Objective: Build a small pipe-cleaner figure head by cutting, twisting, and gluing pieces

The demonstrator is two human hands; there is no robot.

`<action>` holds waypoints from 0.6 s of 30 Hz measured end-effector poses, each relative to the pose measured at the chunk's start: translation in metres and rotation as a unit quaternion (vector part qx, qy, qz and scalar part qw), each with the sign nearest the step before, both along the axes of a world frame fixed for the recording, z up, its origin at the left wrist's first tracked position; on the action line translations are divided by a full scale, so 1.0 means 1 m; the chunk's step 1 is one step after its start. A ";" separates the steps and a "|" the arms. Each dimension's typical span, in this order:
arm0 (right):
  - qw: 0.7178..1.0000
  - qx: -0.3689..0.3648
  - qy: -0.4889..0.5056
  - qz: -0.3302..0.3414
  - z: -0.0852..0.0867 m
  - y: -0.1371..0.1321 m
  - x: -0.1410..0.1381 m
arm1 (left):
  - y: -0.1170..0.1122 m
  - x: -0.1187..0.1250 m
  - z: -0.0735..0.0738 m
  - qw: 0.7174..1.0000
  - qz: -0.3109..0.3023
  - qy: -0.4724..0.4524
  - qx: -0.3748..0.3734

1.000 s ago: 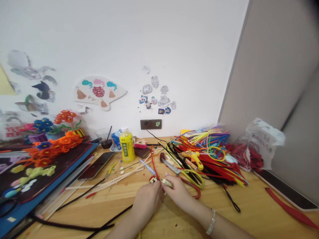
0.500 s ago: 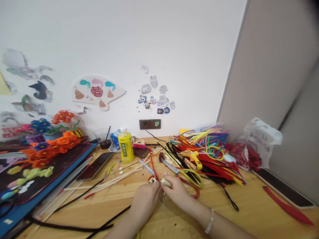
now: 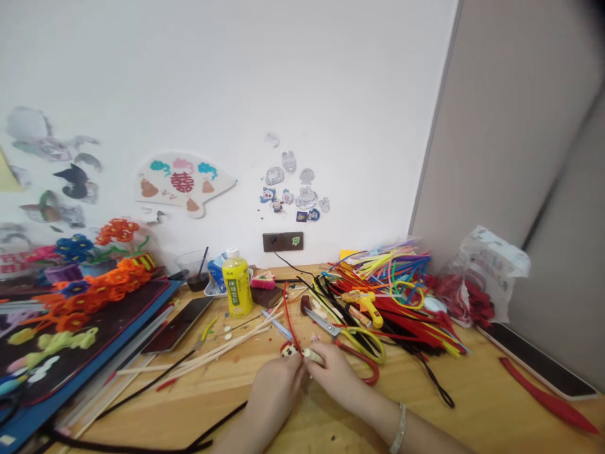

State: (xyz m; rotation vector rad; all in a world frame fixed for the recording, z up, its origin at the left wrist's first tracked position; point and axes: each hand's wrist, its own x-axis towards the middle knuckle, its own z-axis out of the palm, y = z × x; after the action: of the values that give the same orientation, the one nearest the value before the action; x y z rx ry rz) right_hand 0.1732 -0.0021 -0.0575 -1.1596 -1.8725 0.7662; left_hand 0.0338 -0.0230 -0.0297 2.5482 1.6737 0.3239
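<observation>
**Two hands pinched together at the front of a crowded craft table**

A white wall (image 3: 340, 113) rises behind a wooden table (image 3: 472, 403), with a paper fan decoration (image 3: 184, 185), a cluster of stickers (image 3: 293, 186) and one double socket panel (image 3: 282, 241) on it. The table holds one yellow bottle (image 3: 237, 284), one clear cup (image 3: 193, 268) with a dark brush in it, one yellow glue gun (image 3: 363, 301), one pair of scissors (image 3: 321, 322) and one plastic bag (image 3: 491, 261). A dark board with a blue edge (image 3: 118, 328) carries orange pipe-cleaner flowers (image 3: 89, 295).

Pipe cleaners (image 3: 401, 309) lie in a heap too thick to count, and it fills the table between the hands and the wall on the right. The scissors lie just beyond the right hand (image 3: 338, 375), and pale sticks (image 3: 222, 343) lie to the left of the left hand (image 3: 274, 397).

The two hands are together, fingertips almost meeting. The left hand pinches one small round figure (image 3: 289, 349) with a red pipe cleaner (image 3: 288, 315) rising from it. The right hand grips one pale stick end (image 3: 312, 356) beside it. One silver bangle (image 3: 401, 429) circles the right wrist.
</observation>
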 end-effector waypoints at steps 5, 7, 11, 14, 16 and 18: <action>1.000 0.009 0.004 -0.004 -0.002 0.002 0.000 | 0.000 0.001 -0.003 1.000 0.009 -0.023 0.000; 1.000 0.009 0.010 -0.004 -0.001 0.002 0.000 | 0.000 0.002 -0.003 0.999 0.014 -0.030 -0.006; 1.000 0.001 0.021 0.002 0.001 0.001 0.001 | -0.001 0.003 -0.004 0.999 0.030 -0.041 -0.020; 1.000 0.001 0.023 0.002 0.000 0.002 0.002 | 0.000 0.002 -0.005 0.998 0.034 -0.042 -0.018; 1.000 0.004 0.026 0.004 -0.001 0.002 0.002 | 0.001 0.002 -0.004 0.999 0.029 -0.036 -0.013; 0.999 0.010 0.031 0.005 -0.001 0.002 0.002 | 0.001 0.003 -0.002 0.999 0.021 -0.026 -0.009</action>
State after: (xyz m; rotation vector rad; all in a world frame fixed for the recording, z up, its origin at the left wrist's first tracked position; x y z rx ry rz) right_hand 0.1757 -0.0001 -0.0581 -1.1028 -1.8311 0.7792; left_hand 0.0363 -0.0224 -0.0313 2.4720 1.7057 0.3737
